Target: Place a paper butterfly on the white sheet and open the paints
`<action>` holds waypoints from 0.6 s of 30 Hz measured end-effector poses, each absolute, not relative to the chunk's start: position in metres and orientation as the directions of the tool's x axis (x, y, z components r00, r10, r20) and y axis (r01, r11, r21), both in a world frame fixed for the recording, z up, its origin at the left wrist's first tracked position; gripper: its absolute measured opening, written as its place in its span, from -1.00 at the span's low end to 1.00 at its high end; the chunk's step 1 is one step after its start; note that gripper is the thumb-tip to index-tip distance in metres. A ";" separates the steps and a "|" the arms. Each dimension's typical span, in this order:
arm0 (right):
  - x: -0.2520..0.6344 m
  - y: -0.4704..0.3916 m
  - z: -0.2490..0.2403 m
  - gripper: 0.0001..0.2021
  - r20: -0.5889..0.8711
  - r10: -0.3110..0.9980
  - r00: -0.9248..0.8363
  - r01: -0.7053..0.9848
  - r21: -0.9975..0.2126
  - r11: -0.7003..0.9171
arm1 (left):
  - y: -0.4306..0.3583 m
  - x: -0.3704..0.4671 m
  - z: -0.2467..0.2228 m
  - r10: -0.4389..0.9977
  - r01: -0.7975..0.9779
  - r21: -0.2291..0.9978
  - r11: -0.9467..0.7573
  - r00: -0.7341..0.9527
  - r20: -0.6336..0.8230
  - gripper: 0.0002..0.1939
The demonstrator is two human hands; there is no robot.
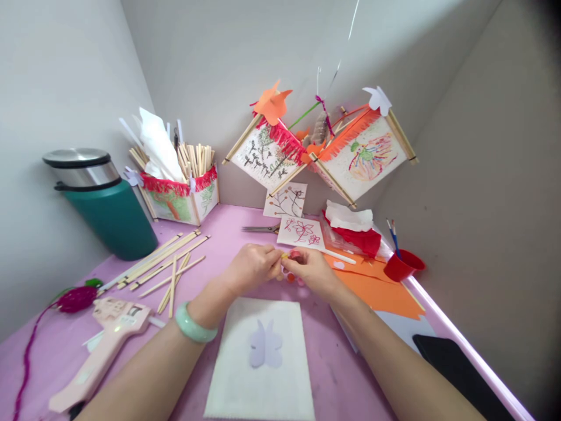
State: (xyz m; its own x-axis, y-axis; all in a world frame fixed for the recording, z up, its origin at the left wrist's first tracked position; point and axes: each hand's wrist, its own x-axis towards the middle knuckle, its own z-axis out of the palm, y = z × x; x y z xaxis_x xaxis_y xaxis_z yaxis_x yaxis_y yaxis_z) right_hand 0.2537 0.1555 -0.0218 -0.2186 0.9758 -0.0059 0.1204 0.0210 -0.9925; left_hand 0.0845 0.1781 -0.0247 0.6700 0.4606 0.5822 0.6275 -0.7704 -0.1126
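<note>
My left hand, with a pale green bangle on its wrist, and my right hand meet above the middle of the table. Both are closed, fingertips together, on a cluster of small round coloured pots that look like paint pots. Yellow, red, orange and pink show between the fingers; the rest is hidden. Just below the hands lies a white cloth-like sheet, bearing a lilac paper butterfly.
Left are a pink glue gun, wooden sticks, magenta yarn and a teal tumbler. Behind lie scissors and drawn cards. Right are orange paper, a red cup and a black phone-like slab. A decorated lantern hangs above.
</note>
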 end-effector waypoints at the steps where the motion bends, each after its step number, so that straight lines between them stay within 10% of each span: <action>1: 0.254 0.156 -0.023 -0.70 -0.002 0.975 -0.220 0.118 -0.993 0.024 | 0.178 0.085 -0.024 0.463 0.627 -0.106 -0.772 0.668 0.583 -0.78; 18: 0.261 0.158 -0.021 -0.81 -0.074 0.953 -0.294 0.083 -0.995 -0.051 | 0.178 0.084 -0.018 0.450 0.606 -0.075 -0.792 0.661 0.601 -0.77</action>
State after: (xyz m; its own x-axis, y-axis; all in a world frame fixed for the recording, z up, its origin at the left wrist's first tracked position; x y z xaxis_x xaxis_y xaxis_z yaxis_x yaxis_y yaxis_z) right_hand 0.2608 0.1580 -0.0209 -0.2936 0.9531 -0.0738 0.0832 -0.0515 -0.9952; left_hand 0.0840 0.1776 -0.0178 0.6610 0.4497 0.6007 0.6064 -0.7917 -0.0746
